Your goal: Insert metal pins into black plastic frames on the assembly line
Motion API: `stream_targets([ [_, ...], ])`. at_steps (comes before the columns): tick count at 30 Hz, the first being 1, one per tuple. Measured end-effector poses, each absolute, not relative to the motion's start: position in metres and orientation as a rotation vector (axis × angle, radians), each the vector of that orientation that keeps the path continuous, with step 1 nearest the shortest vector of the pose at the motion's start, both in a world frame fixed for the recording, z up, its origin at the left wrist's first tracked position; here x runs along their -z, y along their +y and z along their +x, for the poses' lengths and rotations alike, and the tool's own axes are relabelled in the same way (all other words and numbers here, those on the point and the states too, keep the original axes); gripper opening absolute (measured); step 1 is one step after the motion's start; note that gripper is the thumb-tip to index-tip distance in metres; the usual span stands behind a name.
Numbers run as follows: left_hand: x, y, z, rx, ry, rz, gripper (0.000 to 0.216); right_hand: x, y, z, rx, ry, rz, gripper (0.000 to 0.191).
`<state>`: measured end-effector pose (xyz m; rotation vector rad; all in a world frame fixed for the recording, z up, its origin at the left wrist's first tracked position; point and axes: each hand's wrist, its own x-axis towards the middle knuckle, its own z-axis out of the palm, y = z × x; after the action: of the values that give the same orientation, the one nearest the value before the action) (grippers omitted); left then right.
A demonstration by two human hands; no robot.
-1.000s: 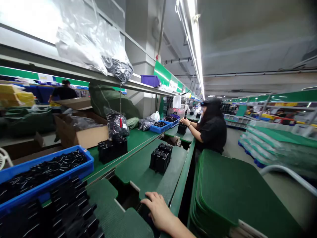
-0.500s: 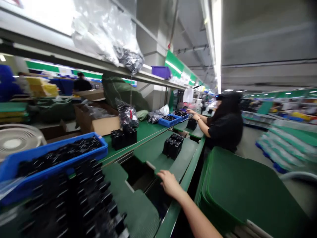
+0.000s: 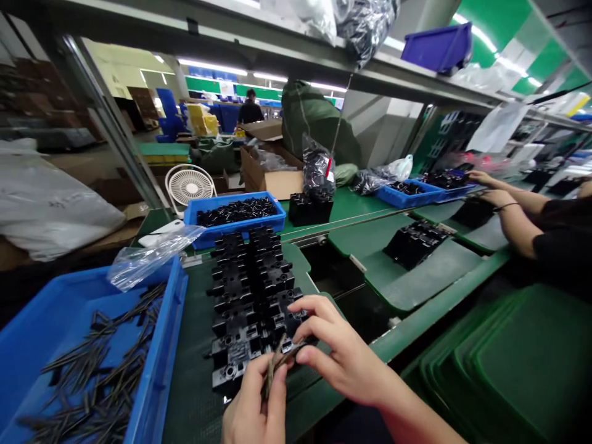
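Low in the head view, my left hand (image 3: 259,394) is closed around a small bunch of thin dark strips (image 3: 272,373). My right hand (image 3: 335,345) meets it from the right, thumb and a finger pinching the end of a strip, index finger raised. Just beyond both hands stand two rows of black plastic housings (image 3: 238,327) on a green board. To the left, a large blue bin (image 3: 160,370) contains loose thin dark strips (image 3: 97,382) like those in my hand.
Behind the rows sits a blue tray (image 3: 280,223) of small black parts. More black housings (image 3: 414,240) rest on a green board (image 3: 444,271) along the line. A co-worker's arms (image 3: 513,209) reach in at right. Green boards (image 3: 504,370) are stacked beside the bench.
My view has swung left and down. My right hand has moved from the line's edge to the strips in my left hand, which was out of view before.
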<state>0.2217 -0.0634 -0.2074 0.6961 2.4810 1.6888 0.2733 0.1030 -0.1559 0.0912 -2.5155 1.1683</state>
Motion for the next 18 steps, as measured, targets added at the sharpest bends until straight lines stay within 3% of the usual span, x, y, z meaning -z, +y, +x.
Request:
stream_targets([
  [6,0.208,-0.070,0.215,-1.749,2.385,0.610,0.021,0.156,0.095,0.267,-1.085,-2.485,0.163,0.007],
  [13,0.203,-0.070,0.208,-1.808,1.249,0.137,0.039,0.163,0.106,0.265,-1.521,-2.295,0.294,0.012],
  [18,0.202,-0.072,0.211,-1.833,1.176,0.087,0.047,0.177,0.142,0.238,-0.882,-2.372,-0.114,0.010],
])
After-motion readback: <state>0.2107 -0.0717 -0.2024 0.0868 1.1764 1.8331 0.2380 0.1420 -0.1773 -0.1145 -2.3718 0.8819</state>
